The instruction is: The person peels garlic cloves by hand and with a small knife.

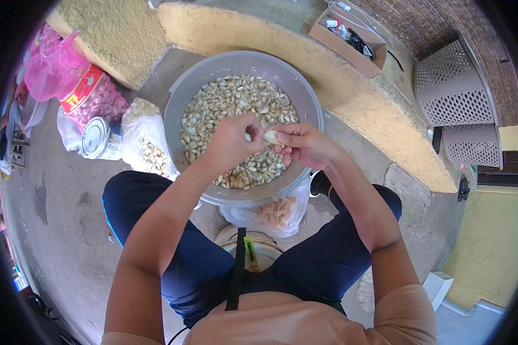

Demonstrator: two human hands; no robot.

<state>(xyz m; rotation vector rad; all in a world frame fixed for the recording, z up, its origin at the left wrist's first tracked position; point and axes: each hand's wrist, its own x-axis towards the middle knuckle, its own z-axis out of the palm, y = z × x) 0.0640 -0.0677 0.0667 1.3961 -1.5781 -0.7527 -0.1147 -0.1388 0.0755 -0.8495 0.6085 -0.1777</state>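
- Concrete floor (69, 230) outdoors, with a rough yellow kerb (328, 80) curving from 12 to 3 o'clock behind the work.
- A person sits with knees apart; a grey basin (178, 98) stands on the floor between them, at 12 o'clock from the lap.
- The basin is heaped with garlic (230, 103).
- Left hand (231, 144): fingers curled in tight, thumb and fingertips pinching the near end of a clove (270, 137).
- Right hand (305, 144): closed loosely, thumb and forefingers gripping the same clove from its 3 o'clock side.
- The clove is held in the air between both hands, over the basin's near half, just above the heap.
- At 6 o'clock of the basin, tucked under its rim, a clear bag of peels (276, 213).
- At 9 o'clock, touching the basin, a clear bag (147, 149) with more garlic in it.
- Farther out at 9 o'clock, a tin (96, 138) on its side.
- At 10 o'clock, a red net sack (95, 98) and a pink bag (52, 69).
- At 1 o'clock, on the kerb, a cardboard box (348, 40).
- At 3 o'clock, well apart, perforated crates (454, 92).
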